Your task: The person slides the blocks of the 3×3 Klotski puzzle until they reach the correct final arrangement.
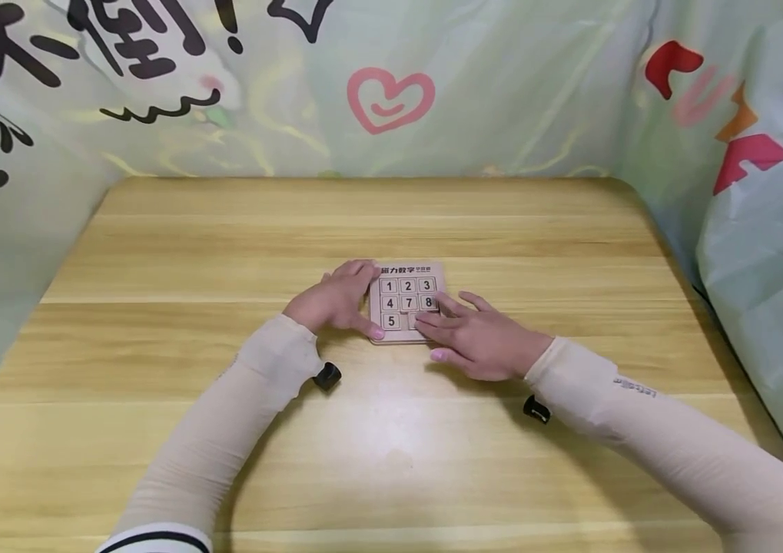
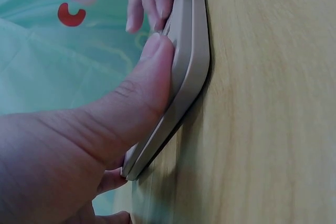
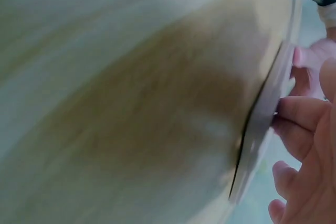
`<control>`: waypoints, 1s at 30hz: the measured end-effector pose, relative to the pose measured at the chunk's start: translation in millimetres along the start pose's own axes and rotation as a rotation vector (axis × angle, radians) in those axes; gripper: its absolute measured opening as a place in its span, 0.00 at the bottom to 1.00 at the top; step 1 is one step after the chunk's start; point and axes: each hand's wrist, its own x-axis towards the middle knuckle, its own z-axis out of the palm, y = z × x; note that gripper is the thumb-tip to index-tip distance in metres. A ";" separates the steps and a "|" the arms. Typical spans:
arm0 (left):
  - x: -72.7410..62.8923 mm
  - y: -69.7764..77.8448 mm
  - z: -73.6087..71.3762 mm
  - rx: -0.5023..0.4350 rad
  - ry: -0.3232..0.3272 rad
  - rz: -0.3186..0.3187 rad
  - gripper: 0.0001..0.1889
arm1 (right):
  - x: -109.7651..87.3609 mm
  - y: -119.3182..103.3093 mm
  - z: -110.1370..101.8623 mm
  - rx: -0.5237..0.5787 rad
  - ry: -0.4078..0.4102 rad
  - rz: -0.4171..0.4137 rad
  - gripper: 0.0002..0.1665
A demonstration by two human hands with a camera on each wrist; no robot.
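A flat sliding number puzzle [image 1: 402, 336] lies on the table, with Chinese lettering along its top edge. Its upper rows read 1 2 3 and 4 7 8; a 5 tile [image 1: 391, 321] sits at the lower left. My left hand [image 1: 339, 298] holds the puzzle's left side, thumb at the near corner and fingers by the far one; the left wrist view shows that thumb [image 2: 131, 100] pressed on the rim. Fingertips of my right hand [image 1: 484, 338] touch the tiles at the lower right, its fingers extended and hiding part of the bottom row.
The wooden table [image 1: 391, 461] has rounded far corners. A printed cloth [image 1: 515, 92] with a pink heart and black characters hangs behind it and along both sides. Small black wrist devices [image 1: 327, 376] sit under both beige sleeves.
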 end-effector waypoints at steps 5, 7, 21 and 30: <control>-0.2 1.7 1.9 0.002 -0.007 0.004 0.60 | 7.6 3.4 2.2 0.009 -0.002 -0.006 0.35; -0.8 2.5 2.1 -0.003 -0.008 0.004 0.60 | 6.2 8.7 1.9 -0.001 0.004 0.040 0.35; 0.3 4.6 0.3 -0.005 -0.008 -0.008 0.60 | 2.4 11.9 -3.8 0.005 0.050 0.044 0.31; 0.6 2.5 0.5 0.008 -0.012 -0.024 0.61 | 8.1 19.5 -2.9 -0.003 0.014 0.080 0.33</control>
